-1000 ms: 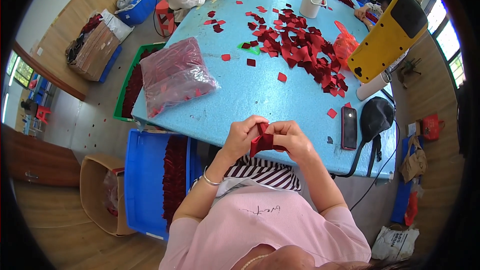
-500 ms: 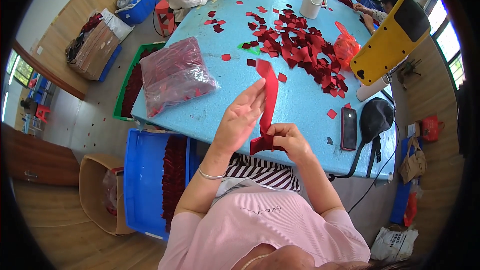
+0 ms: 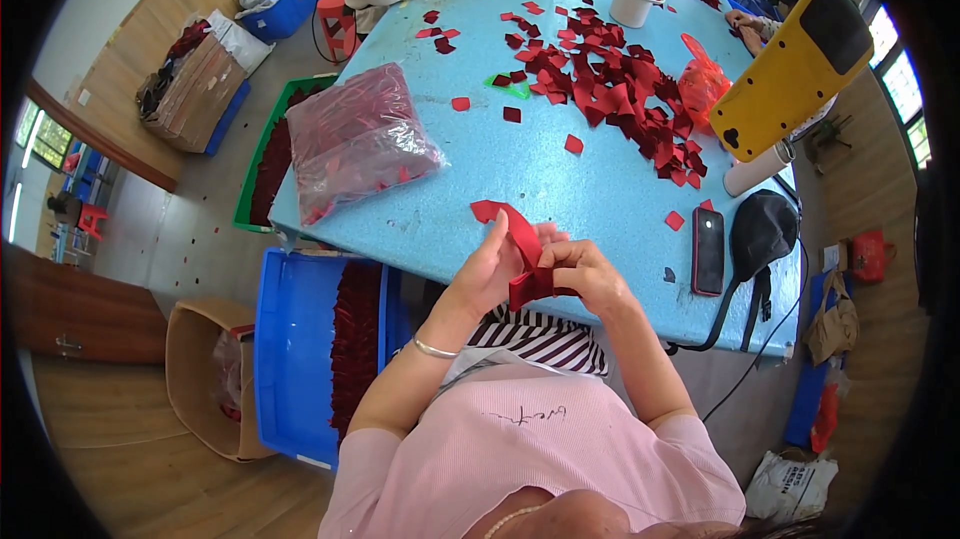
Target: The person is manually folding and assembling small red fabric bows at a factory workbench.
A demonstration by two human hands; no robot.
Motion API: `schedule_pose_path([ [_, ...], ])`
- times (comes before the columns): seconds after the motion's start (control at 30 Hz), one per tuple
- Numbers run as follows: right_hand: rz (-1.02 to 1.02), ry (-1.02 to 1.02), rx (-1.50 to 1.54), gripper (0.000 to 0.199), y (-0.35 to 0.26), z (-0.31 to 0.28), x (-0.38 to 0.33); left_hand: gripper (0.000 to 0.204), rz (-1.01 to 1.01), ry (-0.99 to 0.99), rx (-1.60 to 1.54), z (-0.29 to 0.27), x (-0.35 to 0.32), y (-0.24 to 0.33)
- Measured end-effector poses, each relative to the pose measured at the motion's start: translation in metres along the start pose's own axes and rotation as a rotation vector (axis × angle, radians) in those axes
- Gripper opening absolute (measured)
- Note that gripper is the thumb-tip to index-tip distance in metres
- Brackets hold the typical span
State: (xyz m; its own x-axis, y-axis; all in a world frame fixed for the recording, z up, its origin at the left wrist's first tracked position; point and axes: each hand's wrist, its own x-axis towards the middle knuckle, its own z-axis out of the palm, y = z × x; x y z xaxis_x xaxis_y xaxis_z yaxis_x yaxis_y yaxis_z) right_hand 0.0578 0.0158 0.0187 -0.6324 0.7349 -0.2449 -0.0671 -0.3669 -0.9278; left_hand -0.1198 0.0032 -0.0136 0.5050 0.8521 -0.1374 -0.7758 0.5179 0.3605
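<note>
A dark red ribbon [image 3: 522,238] hangs between my two hands over the near edge of the table, its free end curling to the left. My right hand [image 3: 592,281] pinches it between thumb and fingertips, where it is folded into a flat loop. Beside it, my left hand [image 3: 494,261] is open, with the ribbon across its palm. Its thumb points up next to the strip, and its outstretched fingers show partly behind it. Many small red fabric squares [image 3: 612,89] lie in a spread pile farther up the table.
On the blue table [image 3: 480,164] lie a clear bag of red pieces [image 3: 355,139], a phone [image 3: 708,251] and a black cap [image 3: 764,229]. A yellow device [image 3: 790,74] rises at right. A blue bin [image 3: 295,349] stands at lower left. Other people sit at the far end.
The raised upper part of the ribbon has come down and now curls over my left palm. My left hand has lowered and moved closer to the right, which keeps its pinch.
</note>
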Motion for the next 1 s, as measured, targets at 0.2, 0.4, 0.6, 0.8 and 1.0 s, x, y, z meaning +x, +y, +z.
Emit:
schedule_pose_path([
  [0.2,0.039,0.131,-0.032,0.008,0.023,-0.006,0.012,0.044,0.423,0.048,0.454,0.037,0.007,0.030],
  [0.4,-0.022,0.214,0.082,0.011,0.020,-0.033,0.012,0.034,0.230,-0.219,0.755,0.048,-0.020,0.015],
  [0.6,-0.116,0.347,-0.047,0.008,0.008,-0.035,0.007,0.022,0.761,0.283,1.473,0.049,-0.008,0.006],
  [0.8,-0.405,0.618,-0.643,0.008,0.002,-0.024,-0.002,0.041,0.777,0.356,1.818,0.067,0.007,-0.022],
  [1.0,-0.461,0.687,-0.813,0.007,-0.006,-0.026,-0.010,0.036,0.898,0.399,1.886,0.056,0.022,-0.036],
])
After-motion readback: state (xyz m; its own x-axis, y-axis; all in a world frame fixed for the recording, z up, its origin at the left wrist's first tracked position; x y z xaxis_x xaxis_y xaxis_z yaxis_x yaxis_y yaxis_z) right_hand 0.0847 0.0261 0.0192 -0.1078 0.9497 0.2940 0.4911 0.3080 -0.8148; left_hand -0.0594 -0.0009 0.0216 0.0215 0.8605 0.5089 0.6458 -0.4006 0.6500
